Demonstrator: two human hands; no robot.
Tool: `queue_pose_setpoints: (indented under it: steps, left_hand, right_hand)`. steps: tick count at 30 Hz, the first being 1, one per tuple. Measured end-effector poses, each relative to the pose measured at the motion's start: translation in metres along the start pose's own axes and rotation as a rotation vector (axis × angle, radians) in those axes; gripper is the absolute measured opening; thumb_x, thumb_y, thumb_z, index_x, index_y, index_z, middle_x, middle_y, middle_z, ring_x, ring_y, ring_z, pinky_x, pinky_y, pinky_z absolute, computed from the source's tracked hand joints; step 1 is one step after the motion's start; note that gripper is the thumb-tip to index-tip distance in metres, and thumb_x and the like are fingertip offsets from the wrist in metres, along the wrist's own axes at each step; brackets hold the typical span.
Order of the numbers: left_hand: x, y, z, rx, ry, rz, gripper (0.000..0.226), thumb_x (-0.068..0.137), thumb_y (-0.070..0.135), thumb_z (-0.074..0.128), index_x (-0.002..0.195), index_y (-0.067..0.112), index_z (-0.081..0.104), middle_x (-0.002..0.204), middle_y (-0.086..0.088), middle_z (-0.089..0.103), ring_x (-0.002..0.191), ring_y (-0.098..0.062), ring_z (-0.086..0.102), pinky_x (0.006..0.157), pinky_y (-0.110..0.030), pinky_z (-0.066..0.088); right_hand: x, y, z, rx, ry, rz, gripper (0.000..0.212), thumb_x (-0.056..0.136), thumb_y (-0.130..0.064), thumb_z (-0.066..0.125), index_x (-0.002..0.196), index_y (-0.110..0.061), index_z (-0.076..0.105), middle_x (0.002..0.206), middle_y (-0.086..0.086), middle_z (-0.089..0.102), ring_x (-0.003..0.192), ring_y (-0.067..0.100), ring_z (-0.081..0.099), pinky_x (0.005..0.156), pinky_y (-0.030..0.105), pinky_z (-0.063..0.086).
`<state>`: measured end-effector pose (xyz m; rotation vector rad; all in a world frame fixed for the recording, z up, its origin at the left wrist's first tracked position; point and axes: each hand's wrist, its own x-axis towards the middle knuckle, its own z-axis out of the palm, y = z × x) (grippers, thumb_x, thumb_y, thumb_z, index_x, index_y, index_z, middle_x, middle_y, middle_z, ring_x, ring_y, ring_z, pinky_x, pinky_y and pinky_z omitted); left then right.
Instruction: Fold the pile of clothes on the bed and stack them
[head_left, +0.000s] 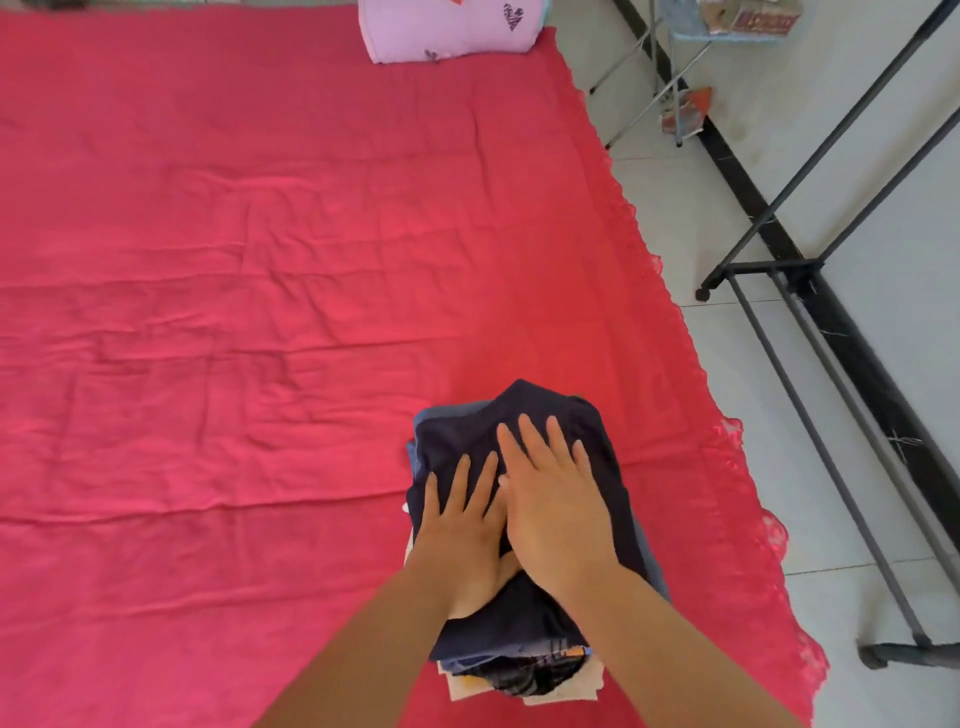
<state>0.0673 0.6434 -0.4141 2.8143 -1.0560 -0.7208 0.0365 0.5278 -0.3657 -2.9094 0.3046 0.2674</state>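
Note:
A stack of folded clothes (524, 639) sits on the red bedsheet (260, 312) near the bed's right front corner. The top piece is a dark navy garment (550, 410); blue, patterned and white layers show at the stack's near edge. My left hand (462, 525) lies flat on the navy garment with fingers spread. My right hand (556, 504) lies flat beside it, its edge overlapping the left thumb. Both palms press down on the top of the stack and hold nothing.
A lilac pillow (447, 28) with heart prints lies at the far edge of the bed. To the right, on the pale tiled floor, stand a black metal clothes rack (810, 275) and a light blue wire shelf (727, 26).

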Motion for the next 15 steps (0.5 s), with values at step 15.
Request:
queue_pose_setpoints:
  steps: [15]
  left_hand:
    - [-0.004,-0.003,0.013,0.014,0.044,-0.049,0.092,0.075,0.071,0.002,0.148,0.018,-0.01,0.156,-0.004,-0.018,0.145,-0.024,-0.013,0.115,-0.039,-0.01]
  right_hand:
    - [-0.013,0.037,0.05,-0.093,0.001,-0.01,0.054,0.088,-0.043,0.025,0.133,-0.026,0.051,0.138,-0.002,0.051,0.126,0.025,0.051,0.095,0.049,0.045]
